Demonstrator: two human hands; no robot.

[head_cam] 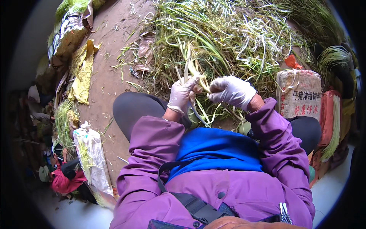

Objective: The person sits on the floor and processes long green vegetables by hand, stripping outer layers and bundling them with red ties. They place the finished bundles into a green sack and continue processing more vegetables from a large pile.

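Observation:
My left hand (183, 96), in a thin white glove, is closed around a few pale plant stalks (194, 68) whose ends point up and away from me. To its right my gloved right hand (233, 91) pinches the stalks' lower part between thumb and fingers. A thin pale strip (198, 116) hangs below the left hand. Just beyond both hands spreads a large heap of long green leaves and whitish peelings (217, 37). The fingers hide part of the stalks, so their exact number is unclear.
A woven sack with printed writing (298, 98) stands by my right knee. Beside it, a red sack (326, 131) bears pale stalks (334, 126). At left are a white sack (97, 163), a yellow sheet (83, 77) and a person in red (67, 179).

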